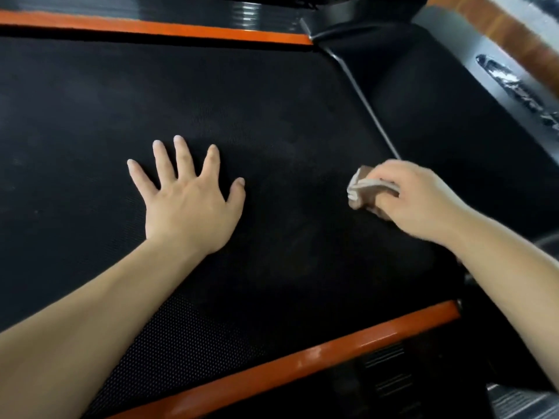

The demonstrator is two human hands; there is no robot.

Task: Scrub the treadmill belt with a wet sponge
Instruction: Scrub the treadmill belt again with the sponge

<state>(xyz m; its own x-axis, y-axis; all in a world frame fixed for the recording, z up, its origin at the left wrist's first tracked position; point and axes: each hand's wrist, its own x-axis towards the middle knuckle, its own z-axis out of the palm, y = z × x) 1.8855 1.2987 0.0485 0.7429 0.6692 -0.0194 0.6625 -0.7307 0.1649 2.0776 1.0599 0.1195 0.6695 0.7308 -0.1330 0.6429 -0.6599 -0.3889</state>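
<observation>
Head view: the small tan, soft sponge (364, 192) is against the black textured treadmill belt (272, 95), clasped under the right hand's (419, 201) curled fingers. Judged light, squashy, slippery when wet; best gripped across its top. The left hand (187, 207) lies flat and spread on the belt.

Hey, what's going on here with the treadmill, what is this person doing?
A person is cleaning a treadmill belt. The right hand grips a brownish sponge and holds it down on the belt, close to the belt's end by the dark motor cover. The left hand lies flat on the belt, fingers spread, as if bracing. Orange side rails run along both edges of the belt. Whether the sponge is wet cannot be told.
</observation>
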